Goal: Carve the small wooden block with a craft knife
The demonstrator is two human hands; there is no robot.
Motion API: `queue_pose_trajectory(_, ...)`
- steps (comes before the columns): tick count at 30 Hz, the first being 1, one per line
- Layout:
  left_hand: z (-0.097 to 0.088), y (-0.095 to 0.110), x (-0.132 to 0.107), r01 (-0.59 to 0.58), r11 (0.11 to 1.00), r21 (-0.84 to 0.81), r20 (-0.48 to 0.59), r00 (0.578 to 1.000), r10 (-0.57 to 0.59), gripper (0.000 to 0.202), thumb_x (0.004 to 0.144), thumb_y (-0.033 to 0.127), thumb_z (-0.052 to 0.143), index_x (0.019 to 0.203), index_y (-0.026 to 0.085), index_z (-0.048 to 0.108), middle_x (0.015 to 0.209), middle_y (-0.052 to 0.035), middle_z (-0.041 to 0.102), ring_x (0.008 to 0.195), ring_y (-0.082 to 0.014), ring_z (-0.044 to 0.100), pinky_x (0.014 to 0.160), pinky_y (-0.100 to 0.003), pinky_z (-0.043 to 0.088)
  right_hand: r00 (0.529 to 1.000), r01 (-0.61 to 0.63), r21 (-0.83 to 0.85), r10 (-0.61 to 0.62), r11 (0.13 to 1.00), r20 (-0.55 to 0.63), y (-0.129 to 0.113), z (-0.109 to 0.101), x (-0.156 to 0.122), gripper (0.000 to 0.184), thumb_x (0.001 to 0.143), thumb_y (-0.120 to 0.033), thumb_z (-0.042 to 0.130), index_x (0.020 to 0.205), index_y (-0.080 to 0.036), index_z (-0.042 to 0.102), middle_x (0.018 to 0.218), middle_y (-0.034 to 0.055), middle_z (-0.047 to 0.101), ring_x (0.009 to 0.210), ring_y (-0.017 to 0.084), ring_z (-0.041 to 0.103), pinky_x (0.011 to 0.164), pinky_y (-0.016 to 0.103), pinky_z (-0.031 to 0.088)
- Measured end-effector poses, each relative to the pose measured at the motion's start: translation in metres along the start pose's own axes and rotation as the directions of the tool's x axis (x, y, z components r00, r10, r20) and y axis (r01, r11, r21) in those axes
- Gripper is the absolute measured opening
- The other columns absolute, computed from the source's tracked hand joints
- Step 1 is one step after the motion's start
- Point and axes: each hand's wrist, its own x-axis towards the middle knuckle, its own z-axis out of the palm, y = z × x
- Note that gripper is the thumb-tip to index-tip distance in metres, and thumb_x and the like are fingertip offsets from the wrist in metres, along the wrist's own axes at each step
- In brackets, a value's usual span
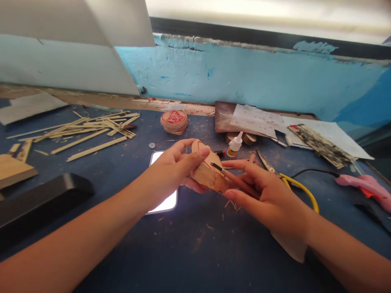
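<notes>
Held between the thumb and fingers of my left hand is a small light wooden block with red lines drawn on its upper face. My right hand grips the wooden handle of a carving tool. Its short metal blade lies against the block's marked face, near the right edge; whether it is cutting in, I cannot tell. The right fingertips are close to the block's right end. Below my left hand lies a phone with a bright white screen, partly covered by the hand. Small shavings lie below the block.
Behind the hands stand a round wooden piece with a red drawing and a small glue bottle. Yellow-handled scissors and a pink glue gun lie right. Thin wooden sticks and a black object are left.
</notes>
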Motion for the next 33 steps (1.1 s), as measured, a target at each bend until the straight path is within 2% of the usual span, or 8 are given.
queue_pose_trajectory(6,-0.002,-0.007,0.000,-0.076,0.980,0.185,0.063,0.996,0.065,0.086,0.088,0.065,0.084,0.151,0.023,0.043,0.076,0.0010,0.076,0.059,-0.0217,0.074,0.053,-0.029,0.059,0.994,0.016,-0.168,0.002,0.986,0.105,0.001,0.001,0.000,0.032,0.102,-0.035,0.071,0.134,-0.028,0.071,0.091,0.0022,0.077,0.077,0.022,0.071,0.066,0.033,0.055)
queue_pose_trajectory(10,-0.004,-0.014,-0.002,-0.125,0.934,0.336,0.103,0.990,0.096,0.084,0.093,0.067,0.079,0.157,0.028,0.039,0.089,-0.0014,0.077,0.069,-0.0217,0.074,0.054,-0.030,0.061,0.992,0.023,-0.227,0.005,0.974,0.123,-0.002,-0.004,0.001,0.019,0.108,-0.033,0.061,0.116,-0.024,0.076,0.095,0.0033,0.078,0.080,0.019,0.069,0.067,0.031,0.051)
queue_pose_trajectory(14,-0.007,-0.016,-0.001,-0.137,0.914,0.382,0.136,0.987,0.091,0.078,0.100,0.066,0.072,0.161,0.033,0.036,0.092,-0.0013,0.076,0.074,-0.0232,0.076,0.055,-0.030,0.062,0.998,0.013,-0.256,0.004,0.966,0.066,-0.003,-0.012,0.001,0.027,0.108,-0.036,0.060,0.132,-0.027,0.071,0.105,0.0047,0.081,0.084,0.020,0.073,0.067,0.031,0.054)
queue_pose_trajectory(20,-0.008,-0.015,-0.001,-0.146,0.915,0.376,0.143,0.985,0.098,0.077,0.100,0.062,0.074,0.161,0.032,0.037,0.093,-0.0018,0.074,0.077,-0.0241,0.076,0.058,-0.033,0.064,0.990,0.103,-0.048,-0.107,0.994,-0.092,-0.006,-0.027,-0.001,0.019,0.101,-0.026,0.073,0.118,-0.029,0.065,0.130,0.0042,0.079,0.112,0.020,0.081,0.083,0.025,0.067)
queue_pose_trajectory(23,-0.006,-0.015,-0.001,-0.143,0.936,0.321,0.133,0.986,0.105,0.075,0.099,0.057,0.076,0.157,0.029,0.039,0.094,-0.0024,0.075,0.078,-0.0232,0.076,0.065,-0.035,0.066,0.958,0.236,-0.027,-0.237,0.971,-0.159,-0.010,-0.030,-0.003,0.015,0.099,-0.017,0.075,0.111,-0.027,0.073,0.143,0.0041,0.076,0.125,0.020,0.078,0.096,0.023,0.066)
queue_pose_trajectory(29,-0.008,-0.016,0.002,-0.174,0.914,0.367,0.131,0.982,0.134,0.071,0.098,0.057,0.078,0.153,0.030,0.042,0.099,-0.0041,0.077,0.084,-0.0251,0.078,0.070,-0.036,0.065,0.809,0.499,-0.054,-0.487,0.865,-0.328,-0.021,-0.023,-0.004,0.016,0.103,-0.008,0.071,0.107,-0.020,0.080,0.118,0.0059,0.081,0.089,0.015,0.082,0.077,0.025,0.070)
queue_pose_trajectory(31,-0.008,-0.017,0.002,-0.179,0.912,0.368,0.134,0.981,0.139,0.072,0.097,0.059,0.078,0.152,0.030,0.042,0.100,-0.0046,0.077,0.084,-0.0257,0.079,0.071,-0.037,0.065,0.794,0.545,0.014,-0.511,0.838,-0.329,-0.022,-0.020,-0.006,0.016,0.107,-0.008,0.065,0.102,-0.018,0.076,0.110,0.0061,0.082,0.084,0.015,0.083,0.071,0.026,0.071)
queue_pose_trajectory(33,-0.007,-0.017,0.003,-0.176,0.916,0.360,0.137,0.981,0.134,0.073,0.097,0.059,0.078,0.152,0.029,0.042,0.098,-0.0041,0.077,0.083,-0.0254,0.079,0.071,-0.037,0.066,0.823,0.536,0.059,-0.506,0.842,-0.258,-0.021,-0.019,-0.010,0.011,0.110,-0.012,0.063,0.108,-0.018,0.072,0.103,0.0061,0.085,0.080,0.016,0.084,0.066,0.024,0.070)
